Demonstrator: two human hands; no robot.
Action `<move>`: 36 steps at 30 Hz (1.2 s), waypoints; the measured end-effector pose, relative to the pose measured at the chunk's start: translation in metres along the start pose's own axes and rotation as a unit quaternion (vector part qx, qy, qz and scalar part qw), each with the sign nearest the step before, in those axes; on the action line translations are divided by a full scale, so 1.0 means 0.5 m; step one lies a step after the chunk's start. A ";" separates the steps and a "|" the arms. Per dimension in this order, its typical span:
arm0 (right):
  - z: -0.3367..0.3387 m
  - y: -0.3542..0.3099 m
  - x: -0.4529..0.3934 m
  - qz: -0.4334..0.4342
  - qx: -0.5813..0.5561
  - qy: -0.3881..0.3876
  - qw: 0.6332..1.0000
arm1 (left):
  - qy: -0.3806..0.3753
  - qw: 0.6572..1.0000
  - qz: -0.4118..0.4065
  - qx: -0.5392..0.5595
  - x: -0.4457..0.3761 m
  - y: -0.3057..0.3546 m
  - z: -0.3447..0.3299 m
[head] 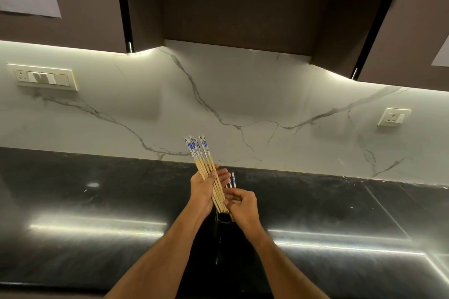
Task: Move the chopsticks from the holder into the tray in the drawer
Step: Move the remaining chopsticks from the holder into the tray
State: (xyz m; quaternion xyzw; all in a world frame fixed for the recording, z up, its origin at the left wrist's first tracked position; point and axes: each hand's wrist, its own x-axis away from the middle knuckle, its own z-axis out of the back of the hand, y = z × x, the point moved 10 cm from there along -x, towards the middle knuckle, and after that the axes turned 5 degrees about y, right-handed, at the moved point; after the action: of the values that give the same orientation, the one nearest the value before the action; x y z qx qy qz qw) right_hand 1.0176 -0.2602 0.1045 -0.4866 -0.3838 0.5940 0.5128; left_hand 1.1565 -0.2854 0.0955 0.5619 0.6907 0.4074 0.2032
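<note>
Centrally, left hand (202,190) grips a bundle of wooden chopsticks with blue-and-white patterned tops (206,170), lifted above the tall black holder (224,221) on the dark glossy countertop (97,213). Right hand (241,204), fingers curled, sits at the holder's rim; a few patterned chopstick tops (232,179) poke up behind it.

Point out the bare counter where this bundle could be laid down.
Two bare stretches of the counter: left of the holder, running under the switch panel, and right of it, under the socket. The middle is crowded: both hands meet over the holder, the left hand gripping the chopsticks, the right hand beside it.
</note>
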 end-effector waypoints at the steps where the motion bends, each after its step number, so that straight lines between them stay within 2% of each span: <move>1: -0.004 0.003 0.001 -0.014 0.000 -0.021 1.000 | 0.003 1.000 0.001 -0.008 0.001 -0.002 0.005; 3: -0.004 0.013 0.001 -0.056 -0.013 -0.060 0.997 | -0.002 1.000 0.008 -0.021 0.007 -0.006 0.015; 5: 0.024 0.010 -0.013 -0.088 -0.053 -0.041 0.994 | -0.030 0.999 0.020 -0.036 0.017 -0.011 0.023; 8: 0.053 -0.004 -0.044 -0.134 -0.178 -0.004 0.975 | -0.123 0.989 0.056 -0.066 0.044 -0.034 0.020; 10: 0.034 -0.015 -0.051 -0.173 -0.221 -0.037 0.959 | -0.193 0.974 0.094 -0.074 0.074 -0.066 0.008; 13: 0.004 -0.037 -0.045 -0.158 -0.193 -0.105 0.963 | -0.248 0.954 0.138 -0.096 0.111 -0.113 -0.004; 16: 0.001 -0.044 -0.036 -0.132 -0.160 -0.123 0.971 | -0.279 0.935 0.178 -0.127 0.137 -0.145 -0.012; 22: 0.017 -0.035 -0.026 -0.095 -0.142 -0.111 0.979 | -0.300 0.918 0.227 -0.124 0.166 -0.165 -0.011; 28: 0.027 -0.047 -0.019 -0.050 -0.131 -0.132 0.981 | -0.326 0.907 0.227 -0.141 0.183 -0.177 -0.019; 33: 0.037 -0.038 -0.020 -0.056 -0.144 -0.121 0.980 | -0.325 0.908 0.220 -0.148 0.187 -0.187 -0.016; 36: 0.044 -0.028 -0.022 -0.063 -0.167 -0.097 0.979 | -0.307 0.919 0.201 -0.143 0.178 -0.184 -0.014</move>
State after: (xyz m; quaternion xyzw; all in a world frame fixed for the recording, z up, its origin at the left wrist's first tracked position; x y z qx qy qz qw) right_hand 0.9993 -0.2676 0.1249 -0.4801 -0.5553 0.5323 0.4217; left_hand 1.0698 -0.2075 0.0425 0.7511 0.4019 0.3416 0.3971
